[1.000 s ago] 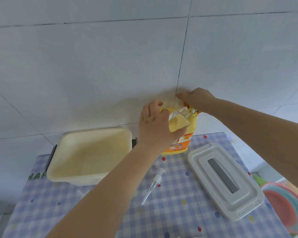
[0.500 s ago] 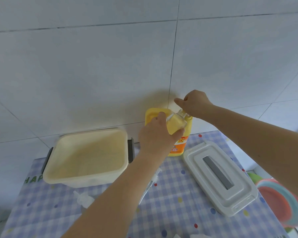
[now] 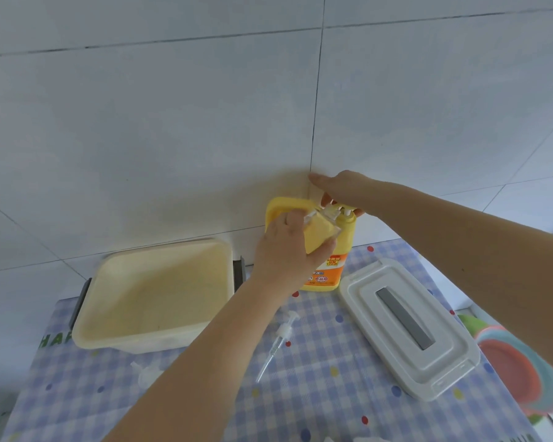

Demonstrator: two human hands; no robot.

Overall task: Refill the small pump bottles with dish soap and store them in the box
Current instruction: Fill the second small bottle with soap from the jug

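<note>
While the left hand (image 3: 288, 250) curls its fingers round a small clear bottle (image 3: 320, 229) tipped against the big yellow soap jug (image 3: 332, 250), the right hand (image 3: 342, 189) lies flat on the jug's pump top, fingers straight and close together. On the jug's orange label the writing is too blurry to read — only "120". A loose pump (image 3: 281, 336) lies on the checked cloth (image 3: 332, 378) between the cream box (image 3: 154, 295) and its white lid (image 3: 406, 327) — another small bottle near the box is hard to make out.

One box (image 3: 154, 295), one lid (image 3: 406, 327) — two bottles (image 3: 320, 232).
</note>
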